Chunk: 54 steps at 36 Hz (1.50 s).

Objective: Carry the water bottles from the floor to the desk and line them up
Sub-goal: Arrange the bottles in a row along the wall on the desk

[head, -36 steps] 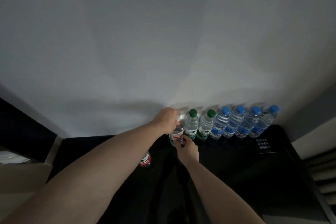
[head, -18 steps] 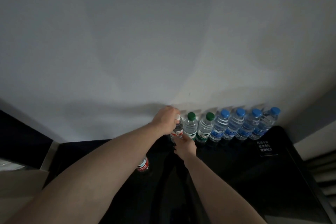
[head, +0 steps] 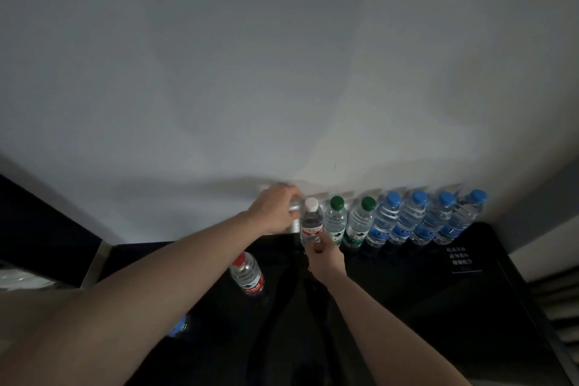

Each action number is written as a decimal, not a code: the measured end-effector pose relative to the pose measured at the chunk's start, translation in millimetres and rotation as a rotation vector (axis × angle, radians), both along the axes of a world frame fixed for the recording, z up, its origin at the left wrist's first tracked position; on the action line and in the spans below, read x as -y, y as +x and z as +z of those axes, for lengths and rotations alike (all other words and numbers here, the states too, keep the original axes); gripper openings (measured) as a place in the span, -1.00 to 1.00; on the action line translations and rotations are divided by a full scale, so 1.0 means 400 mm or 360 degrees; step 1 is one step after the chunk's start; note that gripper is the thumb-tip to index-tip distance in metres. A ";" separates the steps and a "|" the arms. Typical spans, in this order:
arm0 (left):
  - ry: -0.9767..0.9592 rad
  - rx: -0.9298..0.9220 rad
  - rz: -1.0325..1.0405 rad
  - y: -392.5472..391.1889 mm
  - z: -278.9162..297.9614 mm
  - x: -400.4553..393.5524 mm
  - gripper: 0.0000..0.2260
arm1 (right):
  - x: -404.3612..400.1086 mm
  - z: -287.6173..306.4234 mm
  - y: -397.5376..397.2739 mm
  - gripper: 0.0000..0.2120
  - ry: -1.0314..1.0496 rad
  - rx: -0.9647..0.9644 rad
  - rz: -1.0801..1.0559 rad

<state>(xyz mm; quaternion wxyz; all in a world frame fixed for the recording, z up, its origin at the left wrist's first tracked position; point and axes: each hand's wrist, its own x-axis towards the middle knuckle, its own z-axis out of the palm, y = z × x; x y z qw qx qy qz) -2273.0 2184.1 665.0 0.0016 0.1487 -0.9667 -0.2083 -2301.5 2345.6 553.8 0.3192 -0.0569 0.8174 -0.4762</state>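
Against the wall on the black desk stands a row of water bottles: a white-capped bottle with a red and white label, two green-capped bottles, then several blue-capped bottles. My right hand pinches the white-capped bottle near its base. My left hand is just left of that bottle, fingers curled round a clear bottle, of which only a sliver shows. A red-capped bottle stands alone nearer to me, beside my left forearm.
A grey wall rises right behind the row. A small black sign with white text lies at the desk's right. Something blue peeks out under my left forearm. The desk's left edge is metal-trimmed.
My left hand has slid left off the white-capped bottle, baring its cap. The bottle now stands upright against the green-capped one. My right hand stays low on it.
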 end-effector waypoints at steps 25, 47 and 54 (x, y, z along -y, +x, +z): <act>-0.0029 0.0233 0.0309 0.386 -0.049 0.053 -0.79 | -0.048 0.056 0.181 -0.32 0.0450 -0.0330 0.0756; -0.0014 0.0208 0.0362 0.215 0.001 -0.005 -0.78 | -0.138 0.087 0.086 -0.33 0.0488 -0.0399 0.0713; -0.0044 0.0236 0.0403 0.143 0.002 -0.015 -0.82 | -0.159 0.107 0.035 -0.36 0.0445 -0.0514 0.0682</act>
